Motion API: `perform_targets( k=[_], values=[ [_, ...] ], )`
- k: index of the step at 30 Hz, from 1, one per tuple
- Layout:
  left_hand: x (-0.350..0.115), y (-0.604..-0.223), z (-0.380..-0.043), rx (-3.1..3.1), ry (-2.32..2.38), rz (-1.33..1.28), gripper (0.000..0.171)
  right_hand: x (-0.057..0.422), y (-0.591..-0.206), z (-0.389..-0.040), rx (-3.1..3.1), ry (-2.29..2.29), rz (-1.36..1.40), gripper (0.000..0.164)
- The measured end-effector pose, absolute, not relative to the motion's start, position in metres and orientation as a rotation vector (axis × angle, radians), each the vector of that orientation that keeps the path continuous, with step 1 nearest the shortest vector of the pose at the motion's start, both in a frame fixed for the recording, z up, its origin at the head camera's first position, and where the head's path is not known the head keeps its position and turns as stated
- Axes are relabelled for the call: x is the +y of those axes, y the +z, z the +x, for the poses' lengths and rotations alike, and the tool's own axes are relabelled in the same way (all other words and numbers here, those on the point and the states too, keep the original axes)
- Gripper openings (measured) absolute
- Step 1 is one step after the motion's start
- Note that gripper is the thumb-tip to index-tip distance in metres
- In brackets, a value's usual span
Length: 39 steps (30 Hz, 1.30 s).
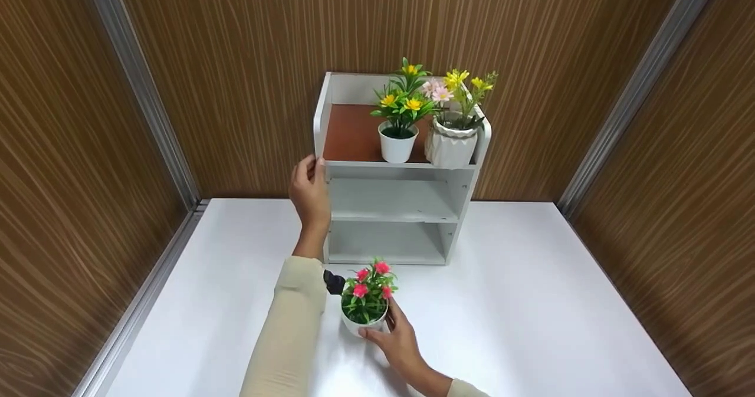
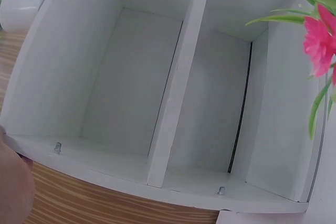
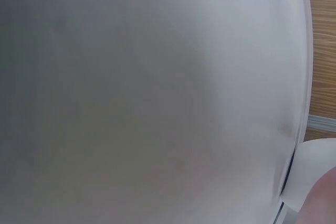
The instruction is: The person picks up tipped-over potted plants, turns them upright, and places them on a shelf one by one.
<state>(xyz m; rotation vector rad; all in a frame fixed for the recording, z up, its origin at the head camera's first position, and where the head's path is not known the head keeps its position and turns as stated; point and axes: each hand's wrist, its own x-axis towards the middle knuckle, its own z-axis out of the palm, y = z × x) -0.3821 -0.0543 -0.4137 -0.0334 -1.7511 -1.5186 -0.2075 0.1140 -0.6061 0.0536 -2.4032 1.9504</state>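
A small white shelf unit (image 1: pixel 392 214) with a reddish-brown top board stands against the back wall. At its upper left side edge, my left hand (image 1: pixel 309 193) grips the side panel. My right hand (image 1: pixel 401 335) holds a white pot of pink artificial flowers (image 1: pixel 365 302) from its right side, thumb at the front. This pot is in front of the shelf, low over or on the white table; I cannot tell which. In the left wrist view, pink petals (image 2: pixel 319 45) show at the right beside the shelf compartments (image 2: pixel 142 87). The right wrist view shows part of the white pot (image 3: pixel 310 169) and a blurred finger (image 3: pixel 320 203).
On the shelf's top board stand a white pot with yellow flowers (image 1: pixel 398 146) and a ridged white pot with pink and yellow flowers (image 1: pixel 453 146). A black object (image 1: pixel 334 282) shows beside the left cuff. Wood-patterned walls (image 1: pixel 236 90) enclose the white table (image 1: pixel 531 302).
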Motion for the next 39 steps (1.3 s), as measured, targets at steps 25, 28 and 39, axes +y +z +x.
perform_targets(
  k=[25,28,39],
  values=[
    [-0.056,-0.413,-0.383,-1.752,-1.503,-0.049,0.030,0.138,-0.537,-0.221,-2.205,2.016,0.047,0.096],
    [-0.056,-0.413,-0.383,-1.755,-1.509,-0.059,0.030,0.140,-0.519,-0.223,-2.165,2.019,0.101,0.094],
    [-0.055,-0.413,-0.383,-1.755,-1.512,-0.043,0.030,0.139,-0.448,-0.227,-2.045,2.064,0.232,0.095]
  ],
)
